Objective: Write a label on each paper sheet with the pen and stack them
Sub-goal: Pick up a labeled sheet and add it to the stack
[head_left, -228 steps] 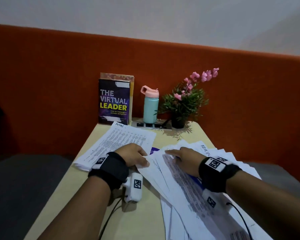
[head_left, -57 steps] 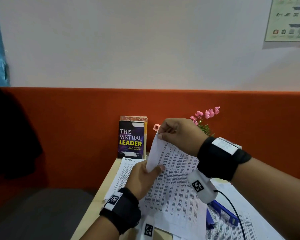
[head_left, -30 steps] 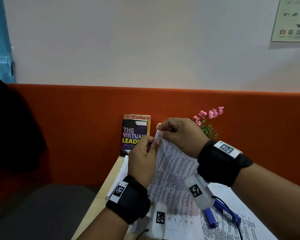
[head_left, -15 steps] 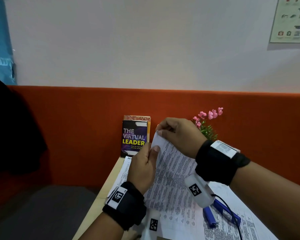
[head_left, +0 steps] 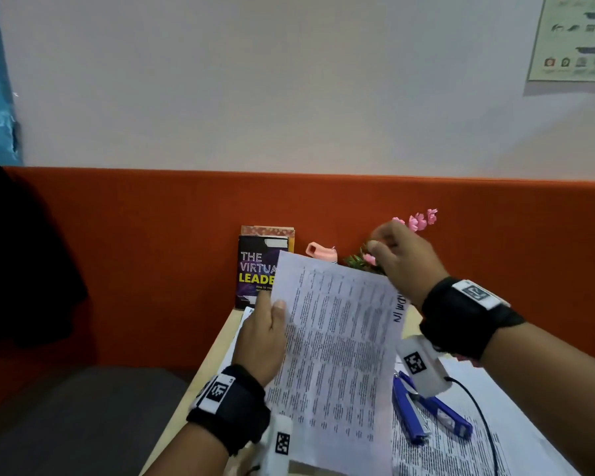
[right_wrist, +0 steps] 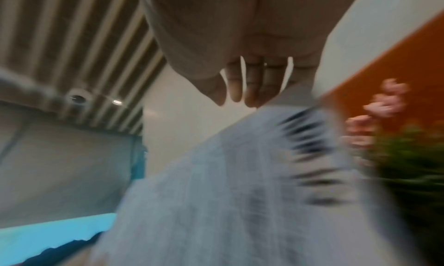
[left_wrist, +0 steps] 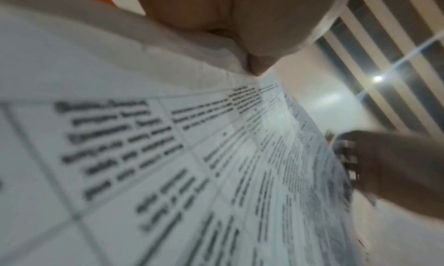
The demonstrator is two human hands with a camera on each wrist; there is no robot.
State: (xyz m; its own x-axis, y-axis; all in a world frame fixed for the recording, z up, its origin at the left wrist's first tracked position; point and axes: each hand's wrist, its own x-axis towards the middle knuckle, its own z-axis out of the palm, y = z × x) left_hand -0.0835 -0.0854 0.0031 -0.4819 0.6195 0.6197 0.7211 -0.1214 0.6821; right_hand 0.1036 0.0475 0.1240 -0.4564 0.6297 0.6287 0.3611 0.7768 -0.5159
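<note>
I hold a printed paper sheet (head_left: pixel 337 355) upright over the table; it fills the left wrist view (left_wrist: pixel 168 175). A handwritten label (head_left: pixel 401 307) runs along its right edge. My left hand (head_left: pixel 265 334) pinches the left edge, thumb on the front. My right hand (head_left: pixel 399 259) hovers at the top right corner; in the right wrist view its fingers (right_wrist: pixel 252 84) hang straight beside the blurred sheet (right_wrist: pixel 228 184) and grip nothing. A blue pen (head_left: pixel 426 410) lies on more printed sheets (head_left: pixel 461 451) at the right. Another labelled sheet (head_left: pixel 246 312) lies behind my left hand.
A book (head_left: pixel 255 269), a bottle with a pink lid (head_left: pixel 320 252) and a potted plant with pink flowers (head_left: pixel 419 219) stand at the table's far end against the orange backrest (head_left: pixel 152 252). The table's left edge (head_left: pixel 200 372) runs beside my left wrist.
The sheet has swung open to face me. My right hand let go of its top corner and moved right. My left hand slid down to the left edge.
</note>
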